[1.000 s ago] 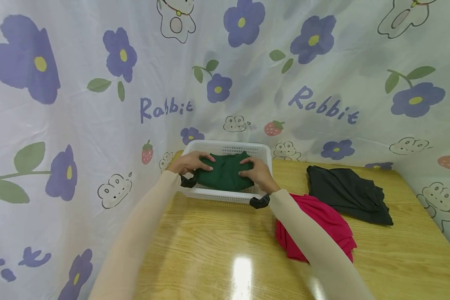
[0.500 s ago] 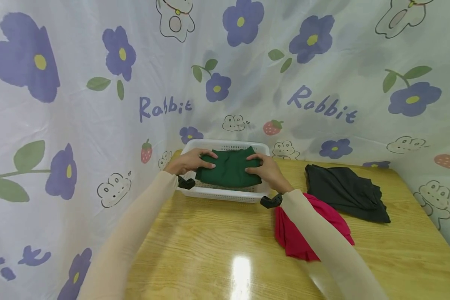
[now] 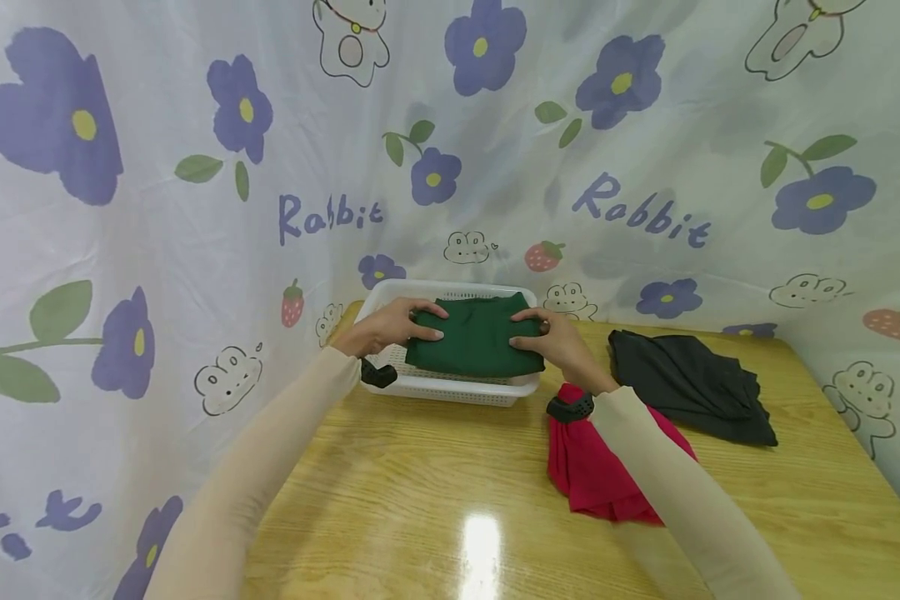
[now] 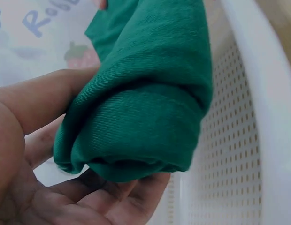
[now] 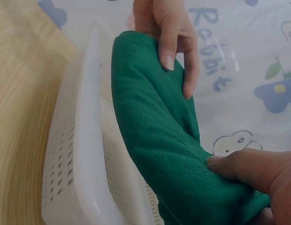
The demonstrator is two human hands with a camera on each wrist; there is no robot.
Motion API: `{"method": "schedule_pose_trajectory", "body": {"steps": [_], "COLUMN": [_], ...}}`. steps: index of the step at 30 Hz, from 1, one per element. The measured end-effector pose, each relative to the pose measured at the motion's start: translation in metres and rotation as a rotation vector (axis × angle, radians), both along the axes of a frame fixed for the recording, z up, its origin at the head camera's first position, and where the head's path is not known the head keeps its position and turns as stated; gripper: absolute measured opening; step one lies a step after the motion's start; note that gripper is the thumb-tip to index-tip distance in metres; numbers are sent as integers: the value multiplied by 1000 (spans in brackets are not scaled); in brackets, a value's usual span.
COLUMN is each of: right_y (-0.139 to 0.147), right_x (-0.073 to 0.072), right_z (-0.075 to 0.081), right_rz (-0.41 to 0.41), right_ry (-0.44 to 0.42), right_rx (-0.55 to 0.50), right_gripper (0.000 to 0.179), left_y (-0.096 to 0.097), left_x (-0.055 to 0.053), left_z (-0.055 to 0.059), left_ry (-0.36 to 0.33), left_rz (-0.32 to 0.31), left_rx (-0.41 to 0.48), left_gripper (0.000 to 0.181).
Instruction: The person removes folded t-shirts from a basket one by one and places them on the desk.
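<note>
Both hands hold a folded green cloth (image 3: 480, 340), one at each end, above the white perforated basket (image 3: 450, 388). The left hand (image 3: 396, 323) grips its left end. In the left wrist view that end of the green cloth (image 4: 141, 117) is rolled in layers, with fingers beneath and the thumb side against it. The right hand (image 3: 561, 342) pinches the opposite end, thumb on the near face in the right wrist view, where the green cloth (image 5: 155, 126) hangs over the basket wall (image 5: 87, 154). The cloth's right end overlaps the basket's right rim in the head view.
A crimson cloth (image 3: 603, 471) lies on the wooden table (image 3: 390, 500) under the right forearm. Farther right is a dark grey folded cloth (image 3: 690, 385). A white curtain (image 3: 217, 250) with flowers and rabbits hangs behind and along the left side.
The green cloth has risen from inside the basket and shifted right, with both hands moving along with it. The right forearm has moved farther right over the crimson cloth.
</note>
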State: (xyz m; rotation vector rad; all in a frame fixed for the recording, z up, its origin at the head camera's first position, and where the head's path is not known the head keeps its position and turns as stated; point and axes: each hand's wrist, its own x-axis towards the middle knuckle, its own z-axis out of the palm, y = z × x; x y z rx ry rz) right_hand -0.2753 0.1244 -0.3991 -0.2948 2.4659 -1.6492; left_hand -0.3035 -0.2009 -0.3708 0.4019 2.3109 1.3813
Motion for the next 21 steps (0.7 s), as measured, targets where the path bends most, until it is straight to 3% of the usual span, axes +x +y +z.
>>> {"method": "schedule_pose_trajectory", "body": {"steps": [12,21], "right_y": [28,52], "right_x": [11,22], "right_z": [6,10], "right_rz": [17,8], "right_ry": [-32,-32], "right_rx": [-60,-44], "right_gripper": [47,49], "left_y": [24,42], "left_x": [11,16], "left_z": [-1,2], "left_ry": [-20,3], "left_rz": [3,-39], "left_rx": [82,109], "left_gripper": [44,43]}}
